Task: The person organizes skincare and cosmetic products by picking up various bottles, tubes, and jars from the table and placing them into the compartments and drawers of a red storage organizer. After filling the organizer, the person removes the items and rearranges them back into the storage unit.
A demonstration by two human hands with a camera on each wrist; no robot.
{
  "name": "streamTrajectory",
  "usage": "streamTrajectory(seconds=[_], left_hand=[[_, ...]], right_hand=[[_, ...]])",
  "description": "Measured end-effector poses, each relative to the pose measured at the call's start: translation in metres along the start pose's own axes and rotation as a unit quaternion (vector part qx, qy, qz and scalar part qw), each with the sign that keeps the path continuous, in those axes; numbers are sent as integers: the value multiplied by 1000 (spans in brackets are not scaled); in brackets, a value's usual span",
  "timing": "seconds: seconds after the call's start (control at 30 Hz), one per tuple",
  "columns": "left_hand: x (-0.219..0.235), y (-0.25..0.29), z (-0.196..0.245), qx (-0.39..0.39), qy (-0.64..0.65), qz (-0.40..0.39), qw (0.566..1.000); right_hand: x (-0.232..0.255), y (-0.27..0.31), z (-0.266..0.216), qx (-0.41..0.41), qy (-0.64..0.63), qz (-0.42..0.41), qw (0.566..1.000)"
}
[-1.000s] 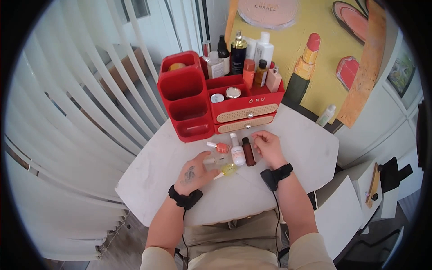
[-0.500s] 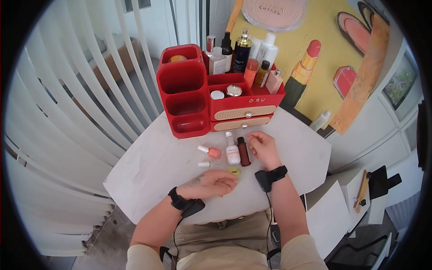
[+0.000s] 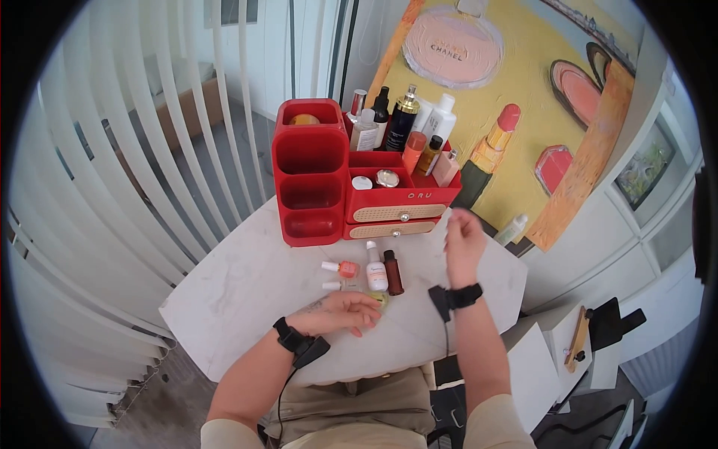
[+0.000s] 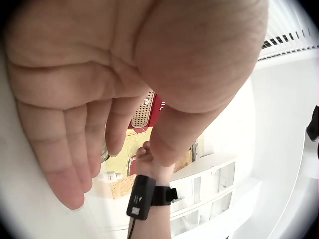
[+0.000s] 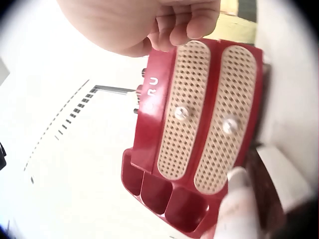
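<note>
My left hand [image 3: 336, 313] lies low at the front of the white table, fingers relaxed and slightly bent. Its palm [image 4: 99, 59] holds nothing in the left wrist view. Beside its fingertips is a yellow bottle [image 3: 381, 299], partly hidden by the hand. Just beyond stand a white pump bottle [image 3: 377, 277] and a dark brown bottle [image 3: 393, 274]. Left of these lie a coral nail polish bottle [image 3: 347, 269] and a clear bottle with a white cap [image 3: 333, 286]. My right hand [image 3: 464, 247], loosely curled around nothing, is raised by the red organizer's [image 3: 314, 224] right front corner.
Several cosmetic bottles [image 3: 404, 120] fill the organizer's top, above two woven-front drawers [image 3: 396, 214]. A painting [image 3: 516, 97] leans behind the table. A small tube [image 3: 511, 229] stands by the table's back right edge. White blinds [image 3: 134, 224] hang at left.
My right hand has moved away from the brown bottle, up and to the right. My left hand has turned over and drawn back toward the front, beside the yellow bottle. The head view has shifted.
</note>
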State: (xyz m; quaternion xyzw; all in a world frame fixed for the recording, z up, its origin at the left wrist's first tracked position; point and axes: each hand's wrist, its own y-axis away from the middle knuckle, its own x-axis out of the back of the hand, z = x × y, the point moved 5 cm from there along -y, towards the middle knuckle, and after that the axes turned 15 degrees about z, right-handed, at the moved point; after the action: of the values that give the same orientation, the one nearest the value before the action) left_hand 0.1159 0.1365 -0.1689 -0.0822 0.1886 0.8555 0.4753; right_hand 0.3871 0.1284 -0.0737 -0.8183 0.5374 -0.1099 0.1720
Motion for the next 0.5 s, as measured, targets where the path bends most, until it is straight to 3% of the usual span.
streamTrajectory(seconds=[0.07, 0.1, 0.17, 0.2, 0.27, 0.33, 0.4, 0.5], left_hand=[[0, -1, 0, 0, 2, -1, 1000], [1, -1, -1, 2, 2, 2, 1000], [1, 0, 0, -1, 8, 0, 1000], [2, 1, 0, -1, 11, 0, 1000], [1, 2, 2, 2, 8, 8, 1000], [2, 1, 2, 8, 6, 20, 1000], [2, -1, 0, -3, -17, 10, 1000], [3, -3, -1, -5, -10, 5, 1000]], right_hand=[[-8, -35, -27, 171, 45, 35, 984], [-13, -50, -38, 175, 48, 35, 983], [-26, -76, -56, 161, 213, -5, 964], [-30, -85, -59, 163, 213, -6, 963], [-45, -93, -64, 227, 315, -16, 921], [-55, -94, -66, 224, 330, -30, 916], [-64, -90, -66, 279, 399, -57, 872], [-70, -84, -75, 262, 437, -51, 859]])
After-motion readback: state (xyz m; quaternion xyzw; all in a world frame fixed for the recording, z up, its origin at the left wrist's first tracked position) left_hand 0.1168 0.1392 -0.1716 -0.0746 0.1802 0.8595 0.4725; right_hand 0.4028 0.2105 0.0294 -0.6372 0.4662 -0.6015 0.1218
